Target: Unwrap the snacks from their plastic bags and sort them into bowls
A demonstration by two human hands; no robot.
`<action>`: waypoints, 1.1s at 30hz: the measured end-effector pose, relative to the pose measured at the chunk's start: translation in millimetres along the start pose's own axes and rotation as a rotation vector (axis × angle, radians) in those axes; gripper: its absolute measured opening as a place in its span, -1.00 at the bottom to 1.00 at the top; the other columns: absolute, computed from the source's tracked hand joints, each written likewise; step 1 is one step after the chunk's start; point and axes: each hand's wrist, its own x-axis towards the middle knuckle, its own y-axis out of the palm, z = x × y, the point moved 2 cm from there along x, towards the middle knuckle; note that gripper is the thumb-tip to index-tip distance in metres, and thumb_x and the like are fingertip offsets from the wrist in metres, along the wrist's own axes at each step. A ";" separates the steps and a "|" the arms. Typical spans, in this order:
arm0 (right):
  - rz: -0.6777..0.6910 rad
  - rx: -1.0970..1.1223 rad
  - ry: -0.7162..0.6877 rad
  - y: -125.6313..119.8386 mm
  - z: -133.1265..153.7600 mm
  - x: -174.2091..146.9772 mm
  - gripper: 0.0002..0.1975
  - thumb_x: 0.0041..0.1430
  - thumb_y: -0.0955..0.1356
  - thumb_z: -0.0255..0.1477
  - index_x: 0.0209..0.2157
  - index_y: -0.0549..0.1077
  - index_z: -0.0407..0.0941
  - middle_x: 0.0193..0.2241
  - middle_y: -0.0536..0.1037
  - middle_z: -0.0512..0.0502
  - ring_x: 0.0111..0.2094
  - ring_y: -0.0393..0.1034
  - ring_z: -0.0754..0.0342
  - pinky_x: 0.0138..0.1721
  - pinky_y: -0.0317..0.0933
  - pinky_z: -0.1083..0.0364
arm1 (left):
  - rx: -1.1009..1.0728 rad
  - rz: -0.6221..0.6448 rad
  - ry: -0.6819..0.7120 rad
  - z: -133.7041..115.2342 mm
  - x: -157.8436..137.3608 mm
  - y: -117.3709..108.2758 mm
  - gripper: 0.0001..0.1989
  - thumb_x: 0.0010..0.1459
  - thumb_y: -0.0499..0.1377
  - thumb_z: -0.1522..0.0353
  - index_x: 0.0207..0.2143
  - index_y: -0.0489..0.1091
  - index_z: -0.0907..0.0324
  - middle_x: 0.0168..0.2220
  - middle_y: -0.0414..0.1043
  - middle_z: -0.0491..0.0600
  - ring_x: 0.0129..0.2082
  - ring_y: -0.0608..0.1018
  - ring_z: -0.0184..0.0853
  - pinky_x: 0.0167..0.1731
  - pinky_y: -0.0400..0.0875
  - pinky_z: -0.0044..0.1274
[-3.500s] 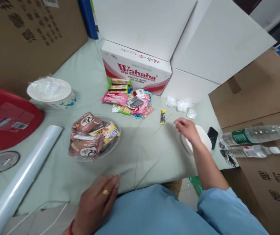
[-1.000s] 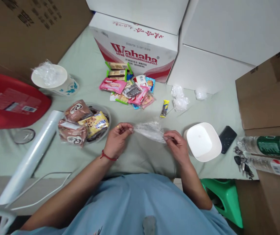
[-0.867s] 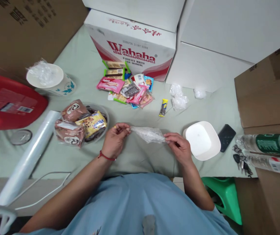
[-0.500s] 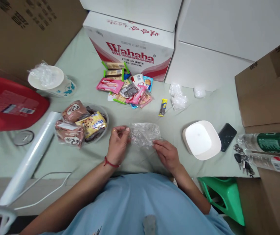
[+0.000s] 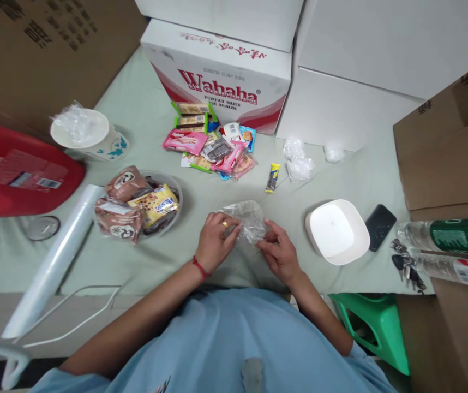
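A crumpled piece of clear plastic film (image 5: 251,218) lies between my hands, close to the table's front. My left hand (image 5: 217,240), with a ring and a red bracelet, pinches its left edge. At its lower right edge, the fingers and thumb of my right hand (image 5: 277,252) close on the film. Beyond them lies a small yellow-wrapped snack (image 5: 272,178). To the left, a clear round tub (image 5: 180,199) holds brown and yellow snack packets (image 5: 155,206). A white square bowl (image 5: 359,234) stands to the right.
Wrapped snacks (image 5: 213,144) are piled before a Wahaba-style white water carton (image 5: 221,87). Balled plastic (image 5: 299,166) lies at back right. A paper cup (image 5: 111,144), red jug (image 5: 25,169) and film roll (image 5: 54,262) stand left; phone (image 5: 380,226), keys (image 5: 408,267) and bottles (image 5: 459,236) lie right.
My left hand has moved right, toward my right hand. The film between them has been gathered into a narrower, more crumpled shape. My right hand stays near the same spot.
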 end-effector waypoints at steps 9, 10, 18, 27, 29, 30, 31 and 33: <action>-0.155 0.235 0.389 -11.7 -6.9 -4.2 -0.85 0.41 0.35 -0.32 -0.13 0.56 -0.02 0.09 0.53 -0.20 -0.02 0.50 -0.01 -0.12 0.47 0.02 | -0.750 -0.077 -0.531 12.5 7.1 -5.8 -0.62 0.01 0.42 0.05 -0.38 0.47 0.16 -0.48 0.46 -0.12 -0.48 0.41 -0.41 -0.38 0.31 -0.54; -0.169 0.295 0.433 -11.1 -7.7 -2.5 -0.81 0.42 0.34 -0.26 -0.06 0.52 -0.03 0.12 0.52 -0.22 0.01 0.50 -0.03 -0.11 0.48 0.02 | -0.773 -0.082 -0.540 11.0 6.8 -6.1 -0.61 0.00 0.43 0.05 -0.39 0.47 0.16 -0.49 0.46 -0.12 -0.48 0.41 -0.41 -0.38 0.31 -0.54; -0.135 0.407 0.662 2.9 -11.8 23.4 -0.58 0.20 0.48 -0.16 0.01 0.49 -0.06 -0.23 0.62 -0.09 -0.29 0.50 0.05 -0.31 0.45 0.09 | -0.891 -0.038 -0.536 -1.6 2.5 -8.5 -0.62 -0.02 0.48 0.08 -0.35 0.53 0.16 -0.37 0.56 -0.05 -0.40 0.49 -0.38 -0.31 0.40 -0.52; -0.284 0.584 0.878 -24.1 -11.9 29.6 -0.69 0.02 0.53 -0.20 -0.28 0.52 -0.08 -0.60 0.39 0.13 -0.60 0.22 0.18 -0.63 0.07 0.20 | -1.219 -0.126 -0.756 31.8 -1.4 -16.3 -0.55 -0.21 0.58 0.21 -0.40 0.42 0.16 -0.26 0.61 -0.03 -0.37 0.57 -0.40 -0.36 0.46 -0.55; -0.290 0.588 0.895 -30.3 -8.7 27.0 -0.69 0.01 0.53 -0.20 -0.29 0.52 -0.08 -0.61 0.38 0.14 -0.62 0.18 0.19 -0.64 0.06 0.19 | -1.238 -0.121 -0.782 36.2 -4.8 -14.2 -0.56 -0.21 0.58 0.23 -0.40 0.42 0.16 -0.27 0.61 -0.04 -0.38 0.57 -0.41 -0.37 0.48 -0.56; -0.288 0.584 0.902 -32.7 -6.9 25.2 -0.69 0.00 0.53 -0.21 -0.29 0.52 -0.08 -0.62 0.37 0.14 -0.62 0.17 0.19 -0.64 0.05 0.19 | -1.245 -0.116 -0.793 37.8 -6.0 -13.1 -0.56 -0.21 0.58 0.23 -0.40 0.42 0.17 -0.26 0.61 -0.04 -0.39 0.57 -0.43 -0.38 0.48 -0.57; -0.282 0.578 0.909 -34.9 -5.3 23.2 -0.70 0.00 0.54 -0.21 -0.29 0.52 -0.08 -0.63 0.36 0.14 -0.63 0.16 0.19 -0.64 0.05 0.19 | -1.251 -0.108 -0.802 39.0 -6.6 -12.2 -0.56 -0.19 0.58 0.23 -0.39 0.42 0.17 -0.25 0.61 -0.05 -0.40 0.56 -0.44 -0.40 0.48 -0.59; -0.268 0.559 0.919 -38.7 -2.8 18.9 -0.70 -0.02 0.54 -0.22 -0.30 0.53 -0.08 -0.64 0.36 0.14 -0.63 0.16 0.19 -0.64 0.05 0.19 | -1.258 -0.093 -0.817 41.1 -6.2 -11.4 -0.56 -0.17 0.57 0.23 -0.36 0.42 0.16 -0.26 0.61 -0.06 -0.41 0.56 -0.46 -0.42 0.47 -0.61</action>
